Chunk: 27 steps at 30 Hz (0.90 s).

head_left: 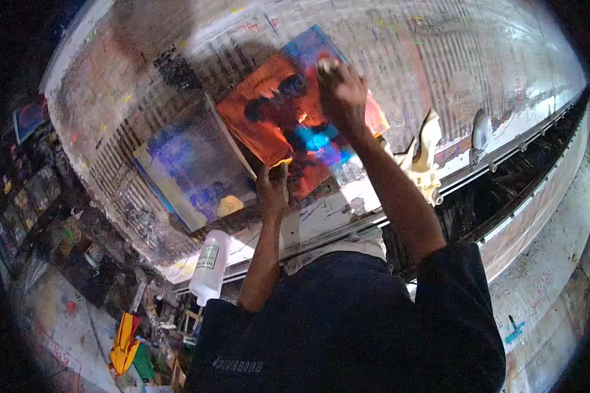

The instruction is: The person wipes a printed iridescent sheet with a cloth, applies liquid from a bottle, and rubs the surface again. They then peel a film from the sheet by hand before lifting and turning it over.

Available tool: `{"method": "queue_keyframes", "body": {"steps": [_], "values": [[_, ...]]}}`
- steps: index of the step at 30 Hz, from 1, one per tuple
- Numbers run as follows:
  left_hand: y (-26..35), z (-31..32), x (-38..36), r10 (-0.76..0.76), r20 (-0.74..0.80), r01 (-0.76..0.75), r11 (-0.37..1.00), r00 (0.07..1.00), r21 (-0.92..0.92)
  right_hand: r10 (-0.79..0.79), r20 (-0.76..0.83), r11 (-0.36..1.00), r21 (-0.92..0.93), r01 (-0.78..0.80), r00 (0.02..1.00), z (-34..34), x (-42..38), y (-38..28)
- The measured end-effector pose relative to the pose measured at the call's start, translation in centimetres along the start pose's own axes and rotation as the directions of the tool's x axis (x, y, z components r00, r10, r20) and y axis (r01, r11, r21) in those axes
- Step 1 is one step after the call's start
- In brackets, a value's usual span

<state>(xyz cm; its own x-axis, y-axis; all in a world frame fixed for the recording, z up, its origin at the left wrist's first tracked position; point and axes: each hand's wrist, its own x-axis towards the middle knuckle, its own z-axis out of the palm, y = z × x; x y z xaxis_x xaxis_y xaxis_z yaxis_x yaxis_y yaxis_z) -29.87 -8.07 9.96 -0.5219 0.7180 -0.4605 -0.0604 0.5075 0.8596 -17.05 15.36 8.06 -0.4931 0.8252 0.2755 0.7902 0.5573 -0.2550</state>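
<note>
A sheet painted orange, red and dark (259, 128) lies on the worktable, with bright blue and purple patches toward its right. My left hand (273, 188) is at its near edge, fingers closed on the corner where a yellow rim shows. Over the sheet's upper right part is my right hand (347, 95), curled and a little blurred. Something pale shows at its fingertips, too small to name. A blue painted piece (313, 46) sticks out beyond the orange sheet. To the left lies a sheet with blue and purple paint (193, 154).
A white plastic bottle (210, 265) lies by the table's near edge, left of my left arm. Pale pointed objects (428, 147) and a grey rounded piece (482, 130) are at the right edge. Yellow and red cloth (124, 344) is below left. The table (400, 52) is paint-stained.
</note>
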Motion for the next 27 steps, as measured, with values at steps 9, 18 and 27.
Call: {"method": "queue_keyframes", "body": {"steps": [9, 18, 27], "values": [[-3.1, 0.0, 0.5, -0.028, 0.015, 0.029, 0.995, 1.0, -0.1, -0.024, -0.009, 0.987, -0.161, 0.023, 1.0, 3.1, 2.2, 1.0], [-0.8, 0.3, -0.5, 0.224, 0.002, -0.22, 0.955, 0.975, 0.2, -0.008, -0.038, 1.0, -0.016, 0.008, 0.999, 3.8, 3.4, 0.6], [-1.7, 0.3, -0.4, -0.034, -0.029, 0.038, 0.984, 0.999, 0.172, -0.07, 0.114, 0.991, 0.119, 0.056, 0.991, 7.6, 5.1, -0.3]]}}
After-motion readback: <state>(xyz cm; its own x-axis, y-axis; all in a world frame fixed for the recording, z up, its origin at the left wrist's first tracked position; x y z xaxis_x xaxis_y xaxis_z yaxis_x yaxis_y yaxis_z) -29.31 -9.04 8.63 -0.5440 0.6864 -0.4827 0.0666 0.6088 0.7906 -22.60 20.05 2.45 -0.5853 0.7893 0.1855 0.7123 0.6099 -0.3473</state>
